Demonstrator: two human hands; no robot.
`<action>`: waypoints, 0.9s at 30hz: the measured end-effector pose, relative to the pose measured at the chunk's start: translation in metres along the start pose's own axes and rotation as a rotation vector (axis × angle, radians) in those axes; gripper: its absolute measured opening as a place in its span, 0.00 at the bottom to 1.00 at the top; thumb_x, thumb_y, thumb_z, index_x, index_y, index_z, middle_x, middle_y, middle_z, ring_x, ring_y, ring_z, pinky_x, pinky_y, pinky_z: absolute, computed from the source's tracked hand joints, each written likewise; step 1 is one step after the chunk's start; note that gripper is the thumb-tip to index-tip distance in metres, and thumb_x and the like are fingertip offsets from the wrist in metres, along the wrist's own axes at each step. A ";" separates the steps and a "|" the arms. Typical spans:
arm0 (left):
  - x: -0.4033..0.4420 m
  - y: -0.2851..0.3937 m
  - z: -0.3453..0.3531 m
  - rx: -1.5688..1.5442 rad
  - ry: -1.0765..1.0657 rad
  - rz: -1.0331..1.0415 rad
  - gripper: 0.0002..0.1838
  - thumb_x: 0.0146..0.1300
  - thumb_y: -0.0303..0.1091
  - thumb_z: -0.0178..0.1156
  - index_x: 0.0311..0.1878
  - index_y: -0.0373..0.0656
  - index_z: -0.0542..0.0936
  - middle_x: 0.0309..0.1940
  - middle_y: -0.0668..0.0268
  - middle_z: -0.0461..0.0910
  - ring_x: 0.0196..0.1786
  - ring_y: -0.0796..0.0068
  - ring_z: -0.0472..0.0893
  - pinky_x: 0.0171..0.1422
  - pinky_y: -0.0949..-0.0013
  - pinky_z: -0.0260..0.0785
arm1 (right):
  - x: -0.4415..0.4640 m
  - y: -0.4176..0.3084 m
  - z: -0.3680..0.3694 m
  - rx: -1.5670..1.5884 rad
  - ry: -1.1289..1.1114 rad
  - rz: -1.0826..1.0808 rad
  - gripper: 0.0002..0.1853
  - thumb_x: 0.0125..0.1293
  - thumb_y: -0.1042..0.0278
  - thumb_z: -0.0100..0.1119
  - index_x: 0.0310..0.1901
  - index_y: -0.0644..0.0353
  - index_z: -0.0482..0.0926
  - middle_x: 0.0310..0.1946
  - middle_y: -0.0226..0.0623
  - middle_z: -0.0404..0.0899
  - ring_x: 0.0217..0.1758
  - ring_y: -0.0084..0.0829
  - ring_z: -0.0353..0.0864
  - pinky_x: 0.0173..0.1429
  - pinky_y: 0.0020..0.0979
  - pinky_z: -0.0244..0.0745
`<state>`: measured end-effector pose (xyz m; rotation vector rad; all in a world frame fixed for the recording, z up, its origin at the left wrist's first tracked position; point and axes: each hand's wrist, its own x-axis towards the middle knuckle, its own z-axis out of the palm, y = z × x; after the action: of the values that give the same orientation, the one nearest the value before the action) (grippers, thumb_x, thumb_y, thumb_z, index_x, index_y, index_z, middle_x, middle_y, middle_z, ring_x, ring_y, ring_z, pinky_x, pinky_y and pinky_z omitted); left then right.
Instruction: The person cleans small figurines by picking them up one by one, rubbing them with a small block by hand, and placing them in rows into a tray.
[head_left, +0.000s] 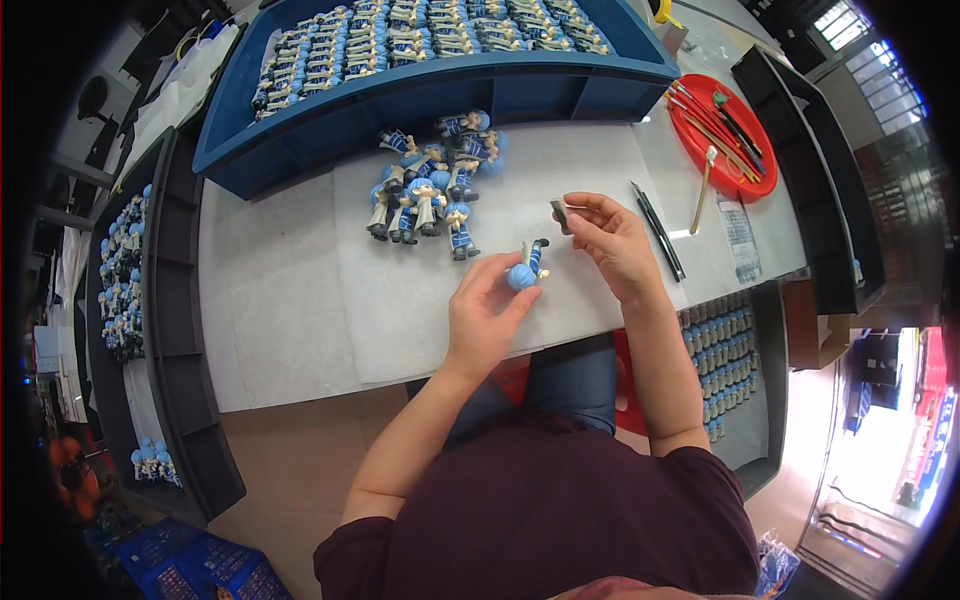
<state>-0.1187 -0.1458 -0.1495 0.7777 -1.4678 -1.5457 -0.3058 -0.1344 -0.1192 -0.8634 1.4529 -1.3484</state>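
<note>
Between the thumb and fingers of my left hand [482, 312] is a small blue-haired figurine [522, 276], its legs pointing up and to the right. My right hand [612, 240], a little farther right, pinches a small grey-beige piece [560, 214] that stands apart from the figurine. Too little of this piece shows to tell exactly what it is. Beyond my left hand, a pile of similar figurines [425, 200] lies on the white-covered table [290, 290]. One figurine [459, 232] lies at the pile's near edge.
A blue crate [430, 100] with rows of figurines spans the back. A red tray [765, 180] holds brushes, with dark pens [658, 232] and a cotton-tipped stick [704, 190] nearby. Dark crates [190, 330] with figurines stand left; another [765, 380] is at lower right.
</note>
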 end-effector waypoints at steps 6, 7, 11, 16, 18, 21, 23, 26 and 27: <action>0.000 -0.003 0.000 0.014 -0.023 0.005 0.21 0.54 0.17 0.60 0.53 0.33 0.71 0.48 0.65 0.70 0.48 0.77 0.74 0.54 0.75 0.71 | -0.019 -0.004 -0.005 0.508 -0.051 0.242 0.19 0.59 0.70 0.61 0.52 0.62 0.71 0.43 0.38 0.78 0.42 0.24 0.77 0.43 0.22 0.71; 0.000 -0.005 0.000 0.009 -0.025 0.007 0.21 0.54 0.17 0.60 0.53 0.33 0.71 0.49 0.64 0.70 0.49 0.77 0.74 0.54 0.74 0.71 | -0.022 -0.005 -0.003 0.521 -0.037 0.253 0.19 0.59 0.71 0.61 0.52 0.62 0.70 0.43 0.39 0.78 0.42 0.25 0.78 0.43 0.22 0.72; 0.000 -0.006 0.000 -0.022 -0.017 0.005 0.21 0.55 0.17 0.60 0.53 0.33 0.71 0.52 0.62 0.70 0.50 0.76 0.74 0.55 0.74 0.71 | -0.026 -0.005 0.001 0.559 -0.030 0.281 0.20 0.59 0.72 0.61 0.52 0.63 0.69 0.43 0.39 0.77 0.43 0.27 0.78 0.44 0.23 0.73; 0.000 -0.007 0.001 -0.048 0.003 -0.014 0.20 0.53 0.20 0.62 0.51 0.33 0.73 0.51 0.61 0.71 0.50 0.74 0.75 0.54 0.72 0.72 | -0.028 0.002 0.004 0.558 -0.014 0.268 0.20 0.58 0.73 0.61 0.52 0.64 0.70 0.41 0.37 0.77 0.42 0.26 0.77 0.45 0.23 0.73; 0.000 -0.007 0.002 -0.070 0.026 -0.019 0.19 0.52 0.22 0.65 0.49 0.34 0.75 0.51 0.60 0.72 0.50 0.72 0.75 0.52 0.71 0.72 | -0.031 0.002 0.005 0.534 0.003 0.256 0.19 0.58 0.73 0.61 0.52 0.65 0.71 0.41 0.36 0.76 0.41 0.25 0.76 0.45 0.23 0.72; 0.001 -0.005 0.002 -0.051 0.023 0.002 0.19 0.51 0.22 0.65 0.48 0.34 0.75 0.51 0.59 0.71 0.50 0.71 0.76 0.51 0.71 0.73 | -0.035 0.001 0.008 0.476 0.010 0.212 0.18 0.57 0.73 0.62 0.50 0.65 0.74 0.41 0.35 0.76 0.40 0.22 0.74 0.45 0.22 0.71; 0.001 -0.004 0.002 -0.067 0.018 0.003 0.19 0.51 0.20 0.65 0.47 0.33 0.75 0.52 0.60 0.70 0.50 0.70 0.76 0.51 0.71 0.73 | -0.037 0.002 0.009 0.418 0.028 0.170 0.17 0.56 0.73 0.63 0.48 0.65 0.76 0.39 0.34 0.76 0.39 0.21 0.74 0.45 0.22 0.71; 0.001 -0.004 0.001 -0.053 0.006 0.006 0.19 0.50 0.19 0.64 0.47 0.33 0.74 0.52 0.60 0.69 0.50 0.70 0.76 0.52 0.71 0.73 | -0.038 0.008 0.010 0.379 -0.005 0.116 0.17 0.57 0.73 0.63 0.49 0.66 0.75 0.38 0.34 0.77 0.40 0.21 0.74 0.44 0.22 0.70; 0.001 -0.004 0.002 -0.053 0.004 0.005 0.19 0.50 0.19 0.64 0.47 0.33 0.74 0.52 0.60 0.69 0.50 0.70 0.76 0.52 0.71 0.73 | -0.038 0.010 0.010 0.380 -0.004 0.116 0.17 0.57 0.73 0.63 0.49 0.66 0.75 0.38 0.34 0.77 0.40 0.21 0.74 0.44 0.22 0.70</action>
<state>-0.1212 -0.1464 -0.1531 0.7455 -1.4191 -1.5714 -0.2836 -0.1005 -0.1219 -0.5264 1.1706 -1.4696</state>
